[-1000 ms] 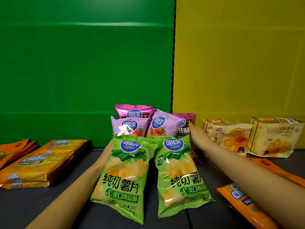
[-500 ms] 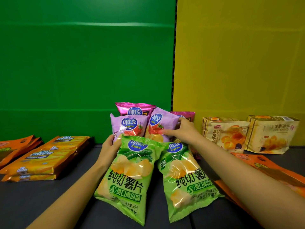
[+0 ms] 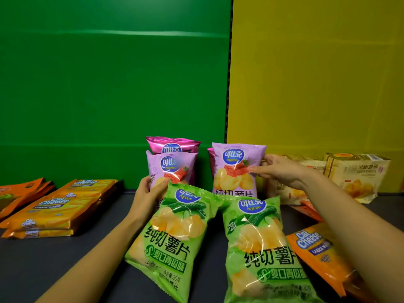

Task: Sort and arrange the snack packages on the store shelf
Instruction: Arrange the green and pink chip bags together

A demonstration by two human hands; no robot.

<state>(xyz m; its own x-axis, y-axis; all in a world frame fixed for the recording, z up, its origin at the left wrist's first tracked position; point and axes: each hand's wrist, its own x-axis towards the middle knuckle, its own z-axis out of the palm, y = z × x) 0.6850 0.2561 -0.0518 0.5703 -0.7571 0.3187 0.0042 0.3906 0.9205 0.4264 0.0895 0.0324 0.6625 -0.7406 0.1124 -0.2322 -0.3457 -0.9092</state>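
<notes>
Head view: dark shelf [image 3: 65,259] backed by a green panel [image 3: 109,95] and a yellow panel [image 3: 317,84].
Landmark: right green chip bag [image 3: 262,248], lying front-centre on the shelf, label up.
Left green chip bag [image 3: 175,232]: just left of the landmark, tilted, top edges touching or overlapping; which one cannot be told.
Right lilac chip bag [image 3: 236,169]: upright directly behind the landmark.
Right hand [image 3: 282,171]: behind and right of the landmark; grip closed on the right lilac chip bag's right edge, fingertips across its front.
Left lilac chip bag [image 3: 172,169]: upright behind and left of the landmark, behind the left green chip bag.
Left hand [image 3: 146,195]: left of the landmark; grip wrapped around the left lilac chip bag's lower left side, thumb on its front.
Magenta chip bag [image 3: 172,144]: upright behind the left lilac chip bag, against the green panel.
Cheese wafer stacks [image 3: 54,208]: well left of the landmark, lying flat.
Loose wafer pack [image 3: 317,252]: touching the landmark's right edge.
Croissant packs [image 3: 358,176]: behind and right of the landmark, against the yellow panel.
</notes>
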